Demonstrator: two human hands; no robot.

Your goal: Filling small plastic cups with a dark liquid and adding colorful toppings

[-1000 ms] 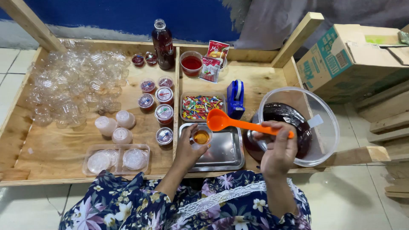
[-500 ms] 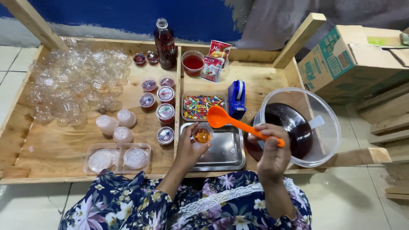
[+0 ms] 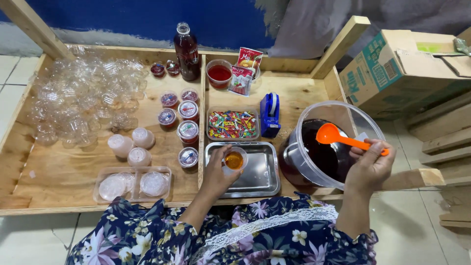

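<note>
A small clear cup (image 3: 234,159) holding amber liquid sits at the centre of the frame, pinched by the fingers of the left hand (image 3: 219,172) and kept just over a shallow steel tray (image 3: 262,176), which looks placed there to catch drips. The right hand (image 3: 369,167), at the right of the frame, is closed around the handle of an orange ladle (image 3: 343,139); its bowl hangs above the dark liquid in a large clear bucket (image 3: 365,120), so anything falling from it lands back inside. The bucket stands at the right end of the wooden counter (image 3: 59,176), just beside the tray, keeping the path from ladle to cup short.

Above the tray lies a rectangular tub of multicoloured bits (image 3: 231,124), and to its right a blue dispenser (image 3: 270,114) stands upright. Left of the tray, past a wooden divider, a column of sealed cups (image 3: 188,131) with printed lids runs up the frame, grouped as filled ones. Further left are three pale cups (image 3: 132,145) lying together, and below them a clear tray with two round lids (image 3: 132,184). A heap of empty clear cups (image 3: 83,105) fills the upper left. At the top centre stand a dark red bottle (image 3: 187,51), a cup of red liquid (image 3: 219,73) and two sachets (image 3: 245,68). A cardboard box (image 3: 402,68) sits off the counter at the upper right.
</note>
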